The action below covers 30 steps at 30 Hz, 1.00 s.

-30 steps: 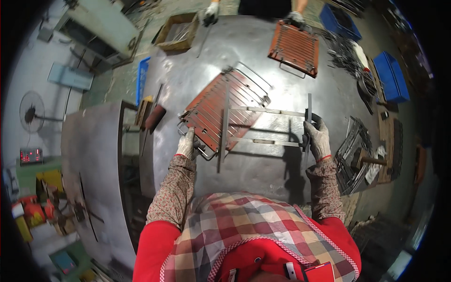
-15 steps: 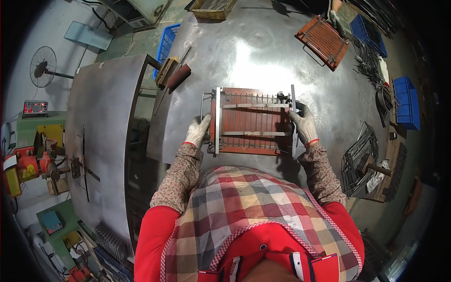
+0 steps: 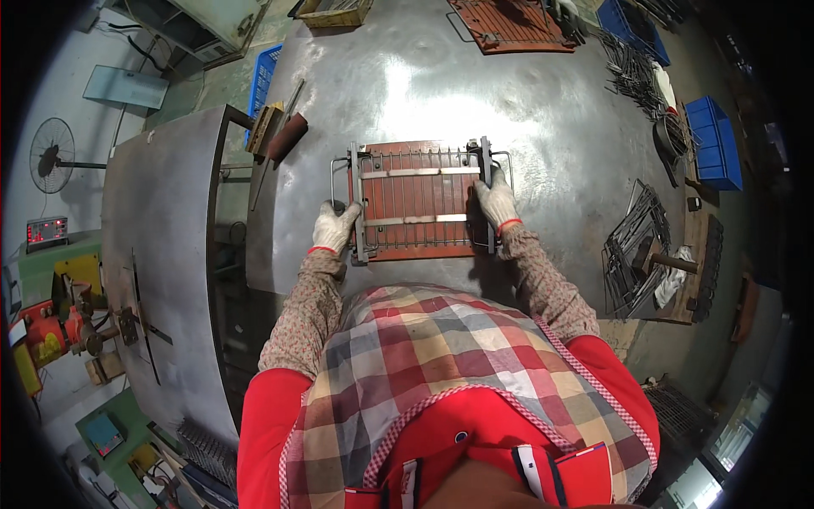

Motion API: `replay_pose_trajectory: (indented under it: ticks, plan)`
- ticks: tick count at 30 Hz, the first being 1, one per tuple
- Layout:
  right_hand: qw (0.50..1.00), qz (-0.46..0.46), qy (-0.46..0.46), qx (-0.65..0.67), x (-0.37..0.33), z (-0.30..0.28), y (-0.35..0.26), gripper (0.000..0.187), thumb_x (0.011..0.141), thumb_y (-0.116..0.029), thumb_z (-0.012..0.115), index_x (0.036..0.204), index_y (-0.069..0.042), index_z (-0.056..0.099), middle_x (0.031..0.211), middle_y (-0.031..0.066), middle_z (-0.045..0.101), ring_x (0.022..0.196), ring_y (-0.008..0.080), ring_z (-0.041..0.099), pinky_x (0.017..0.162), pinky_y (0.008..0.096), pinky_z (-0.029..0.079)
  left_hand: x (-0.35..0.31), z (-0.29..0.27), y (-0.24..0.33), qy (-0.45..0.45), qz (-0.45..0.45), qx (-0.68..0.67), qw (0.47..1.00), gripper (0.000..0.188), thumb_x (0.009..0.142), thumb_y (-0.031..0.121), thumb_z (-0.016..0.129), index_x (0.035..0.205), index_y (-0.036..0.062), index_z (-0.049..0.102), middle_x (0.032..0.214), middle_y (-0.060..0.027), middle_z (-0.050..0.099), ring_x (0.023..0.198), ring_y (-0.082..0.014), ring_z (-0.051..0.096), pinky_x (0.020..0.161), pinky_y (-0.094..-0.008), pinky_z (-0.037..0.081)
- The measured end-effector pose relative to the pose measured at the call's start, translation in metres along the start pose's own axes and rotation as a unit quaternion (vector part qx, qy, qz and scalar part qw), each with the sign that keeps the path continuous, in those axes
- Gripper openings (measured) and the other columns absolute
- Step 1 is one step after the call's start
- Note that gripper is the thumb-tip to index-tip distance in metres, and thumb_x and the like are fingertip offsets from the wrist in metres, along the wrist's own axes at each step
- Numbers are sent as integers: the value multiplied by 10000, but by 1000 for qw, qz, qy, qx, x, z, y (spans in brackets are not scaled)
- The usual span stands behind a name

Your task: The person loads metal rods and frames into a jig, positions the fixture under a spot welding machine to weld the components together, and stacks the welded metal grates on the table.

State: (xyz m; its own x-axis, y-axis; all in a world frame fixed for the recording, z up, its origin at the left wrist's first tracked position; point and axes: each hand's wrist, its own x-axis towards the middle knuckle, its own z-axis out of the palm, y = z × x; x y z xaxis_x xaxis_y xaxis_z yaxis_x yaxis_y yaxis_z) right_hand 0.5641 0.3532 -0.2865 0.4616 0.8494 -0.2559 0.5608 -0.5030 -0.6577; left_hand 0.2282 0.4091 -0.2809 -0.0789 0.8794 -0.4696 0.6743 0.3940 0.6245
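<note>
A red-brown jig board [image 3: 424, 197] lies on the metal table in front of me, with a row of thin metal rods running lengthwise across it. Two flat metal strips [image 3: 415, 173] cross the rods from side to side. My gloved left hand [image 3: 337, 226] is closed around the left metal side bar [image 3: 357, 204], thumb toward the board. At the opposite edge, my gloved right hand [image 3: 498, 199] grips the right metal side bar [image 3: 487, 161]; its fingertips are partly hidden. Wire handles stick out beyond both bars.
Across the table, another person's gloved hand [image 3: 566, 12] is at a second red-brown jig board [image 3: 513, 25]. A dark red roller-like cylinder [image 3: 288, 138] lies at left. Bent wire frames [image 3: 638, 254] are piled at right near a blue bin [image 3: 714, 144]. A side table [image 3: 170, 254] stands left.
The view has shifted. The right side bar, upright and held at the board's edge before, now sits flatter against the board, my right hand still on it. The other person's board has turned and moved left.
</note>
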Motion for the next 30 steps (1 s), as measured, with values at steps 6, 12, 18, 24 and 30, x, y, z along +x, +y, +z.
replay_pose_trajectory:
  ticks: [6,12,18,24,30]
  plan:
    - [996,12,-56,-68,2,-18,-24,609,826,-297,613,1271,42,372,1043,337,579,954,460,593,825,469,493,0,-9,28,-10,3,9,1000,648,680,481,684,1013,-63,570,919,-229,642,898,-341,622,807,-397,475]
    - [959,-5,164,-232,-16,-35,-8,828,765,-428,707,1365,-3,326,1279,272,474,1137,316,531,920,392,476,-7,-5,16,-14,-15,-60,998,607,675,447,701,974,-65,571,868,-200,641,812,-309,625,752,-386,484]
    - [996,59,-45,39,7,-33,15,652,702,-374,770,1076,108,543,953,243,642,941,347,622,827,392,478,-16,-17,12,-14,-30,-64,997,557,667,424,716,915,-61,599,815,-192,648,775,-298,634,706,-383,492]
    - [995,-63,-81,-1,-15,-33,-58,641,715,-349,760,1122,82,515,793,93,588,558,129,518,491,280,454,-63,-98,-9,29,-17,-89,996,542,678,425,733,921,-45,618,811,-161,654,761,-247,631,716,-359,496]
    - [965,-195,-165,-61,-58,4,-185,680,723,-372,734,1167,81,487,825,139,618,611,176,579,547,313,487,-137,-193,-56,172,-39,-111,978,480,656,358,739,882,-36,585,766,-126,626,688,-216,607,659,-331,495]
